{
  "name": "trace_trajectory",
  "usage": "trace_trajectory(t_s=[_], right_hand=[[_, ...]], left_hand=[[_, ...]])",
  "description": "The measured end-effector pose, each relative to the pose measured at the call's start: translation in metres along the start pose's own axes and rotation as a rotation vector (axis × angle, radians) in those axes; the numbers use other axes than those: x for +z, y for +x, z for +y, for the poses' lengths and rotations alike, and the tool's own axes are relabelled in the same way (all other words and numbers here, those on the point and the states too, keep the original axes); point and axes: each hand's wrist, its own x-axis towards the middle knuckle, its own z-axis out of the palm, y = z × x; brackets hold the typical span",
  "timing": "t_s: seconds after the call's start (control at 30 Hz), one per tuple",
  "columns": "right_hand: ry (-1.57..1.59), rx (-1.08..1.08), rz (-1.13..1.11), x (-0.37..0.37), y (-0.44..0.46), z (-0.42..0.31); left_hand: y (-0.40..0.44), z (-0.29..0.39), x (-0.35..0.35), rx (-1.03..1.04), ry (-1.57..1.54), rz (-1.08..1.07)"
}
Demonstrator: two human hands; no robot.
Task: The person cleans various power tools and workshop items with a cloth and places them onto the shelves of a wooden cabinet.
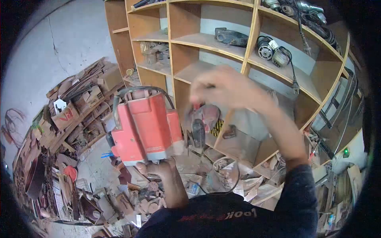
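My left hand point(160, 168) grips a bulky red power tool point(145, 123) from below and holds it up in front of me. The tool has a dusty red housing and a pale grey lower edge. A black cord point(116, 104) loops over its top; its exact kind cannot be made out. My right hand point(222, 85) is raised in front of the shelves, to the right of the tool and apart from it. Motion smears its bent fingers, so whether they hold anything does not show. Behind and below it is a blurred red and dark object point(210, 114).
A wooden shelf unit point(210, 44) stands ahead, holding a dark power tool point(232, 37) and a corded motor-like tool point(274, 51). Wood offcuts point(85, 95) are piled along the left wall. Scraps and tools point(149, 194) litter the floor below me.
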Motion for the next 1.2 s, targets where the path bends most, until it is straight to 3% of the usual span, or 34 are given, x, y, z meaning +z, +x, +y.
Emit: trace_trajectory(t_s=[0.03, 0.07, 0.13, 0.27, 0.3, 0.33, 0.37, 0.43, 0.5, 0.57, 0.6, 0.63, 0.67, 0.73, 0.77, 0.83, 0.9, 1.0, 1.07, 1.13, 1.2], right_hand=[[-0.02, -0.025, 0.062, 0.013, 0.016, 0.031], [0.012, 0.138, 0.059, 0.035, 0.019, 0.061], [0.124, 0.183, 0.051, 0.163, -0.01, 0.164], [0.048, 0.242, -0.278, 0.332, -0.123, 0.132], [0.256, 0.26, -0.335, 0.347, -0.148, 0.113], [0.699, 0.342, -0.336, 0.359, -0.173, 0.098], [1.029, 0.391, -0.336, 0.358, -0.191, 0.08], [1.024, 0.271, -0.335, 0.287, -0.181, 0.027], [0.695, 0.332, -0.485, 0.209, -0.157, 0.003], [0.685, 0.365, -0.72, 0.137, -0.125, -0.01], [0.47, 0.18, -0.508, 0.123, -0.119, -0.01], [0.494, -0.037, -0.387, 0.092, -0.094, -0.014], [0.277, 0.121, -0.461, 0.071, -0.07, -0.011], [0.169, -0.106, -0.255, 0.04, -0.01, 0.01], [0.103, -0.064, -0.2, 0.035, 0.012, 0.024], [0.087, -0.04, -0.066, 0.065, 0.037, 0.062], [0.295, -0.106, 0.192, 0.156, 0.036, 0.137], [0.083, -0.121, 0.185, 0.238, -0.045, 0.092], [0.151, 0.092, -0.377, 0.324, -0.089, 0.098], [0.113, 0.163, -0.636, 0.276, -0.103, 0.031], [0.163, 0.166, -0.64, 0.224, -0.105, -0.012]], left_hand=[[0.0, -0.001, 0.005, 0.0, -0.004, 0.001], [-0.001, -0.001, 0.01, 0.007, -0.052, -0.016], [-0.002, 0.001, 0.015, 0.025, -0.1, -0.02], [0.005, 0.007, 0.024, 0.059, -0.057, -0.014], [0.006, 0.007, 0.026, 0.069, -0.053, 0.011], [0.005, 0.005, 0.024, 0.072, -0.049, 0.014], [0.006, 0.0, 0.02, 0.105, -0.012, 0.029], [0.008, -0.006, 0.006, 0.162, 0.071, 0.053], [0.01, -0.007, -0.003, 0.221, 0.148, 0.076], [0.012, -0.004, -0.005, 0.206, 0.145, 0.045], [0.012, -0.002, -0.006, 0.193, 0.139, 0.016], [0.01, -0.002, -0.007, 0.179, 0.134, -0.008], [0.007, 0.0, -0.007, 0.172, 0.14, -0.004], [0.006, 0.002, -0.002, 0.101, 0.013, -0.019], [0.004, 0.005, -0.002, 0.095, 0.015, -0.016], [0.006, 0.009, -0.001, 0.066, -0.02, -0.056], [0.007, 0.013, 0.0, 0.048, -0.031, -0.03], [0.007, 0.015, -0.002, 0.059, -0.076, 0.077], [0.008, 0.011, 0.006, 0.14, -0.058, 0.097], [0.005, 0.011, 0.018, 0.186, 0.044, 0.098], [0.013, 0.01, -0.028, 0.106, 0.062, 0.015]])
